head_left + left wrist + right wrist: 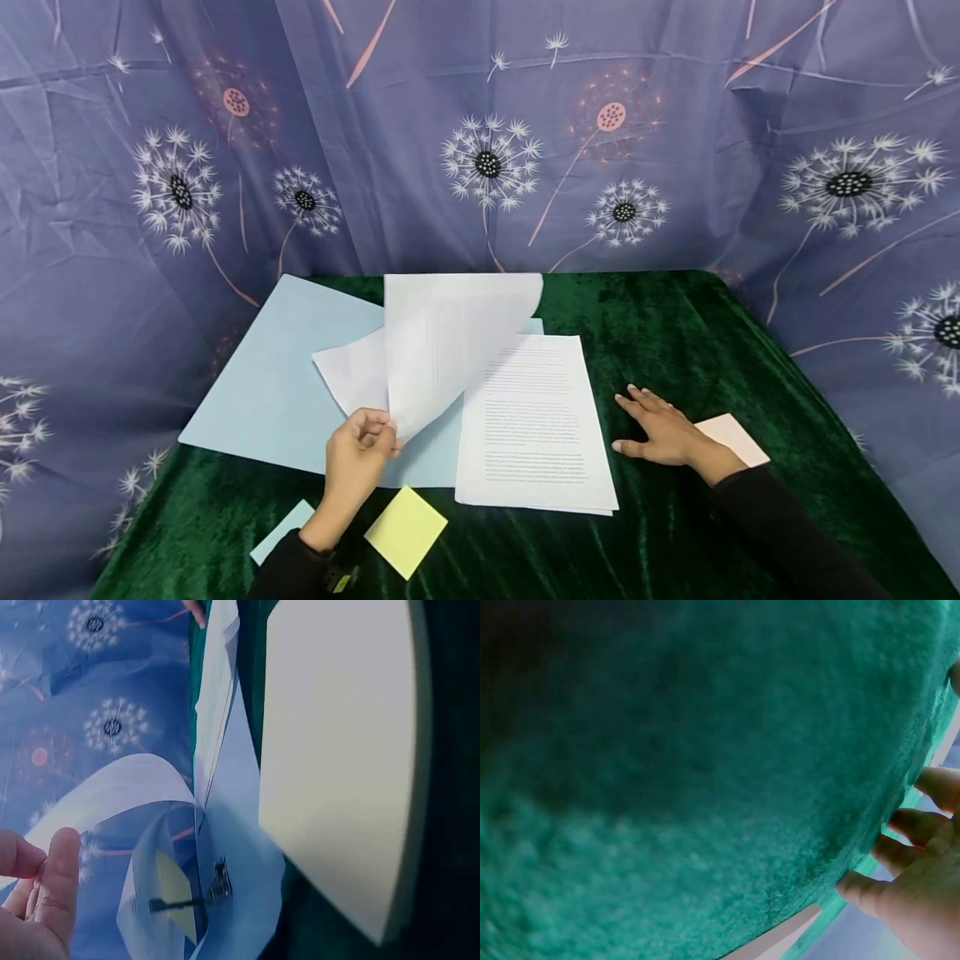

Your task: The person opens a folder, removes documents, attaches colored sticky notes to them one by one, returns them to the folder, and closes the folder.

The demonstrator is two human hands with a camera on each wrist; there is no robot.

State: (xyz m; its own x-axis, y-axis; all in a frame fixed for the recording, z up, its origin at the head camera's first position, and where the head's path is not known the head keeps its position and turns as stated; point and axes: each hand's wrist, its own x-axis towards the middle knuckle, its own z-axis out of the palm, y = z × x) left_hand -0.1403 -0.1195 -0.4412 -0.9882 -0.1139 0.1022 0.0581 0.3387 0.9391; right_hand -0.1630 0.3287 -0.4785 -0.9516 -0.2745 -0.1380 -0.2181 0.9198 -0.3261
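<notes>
My left hand [358, 454] pinches the lower corner of a white paper sheet [450, 342] between thumb and fingers. The sheet bends upright over an open light blue folder [270, 383]. Part of another white sheet [352, 371] shows behind it on the folder. A metal clip [219, 883] is fixed inside the folder in the left wrist view. A stack of printed pages [532, 425] overlaps the folder's right part. To the right of the stack, my right hand [663, 433] rests on the green cloth with fingers spread, holding nothing.
A pale pink note pad [735, 437] lies beside the right wrist. Near the left forearm are a yellow sticky note pad [406, 532] and a light blue one [281, 531]. Green velvet cloth [645, 325] covers the table, with a dandelion-print curtain [405, 167] behind.
</notes>
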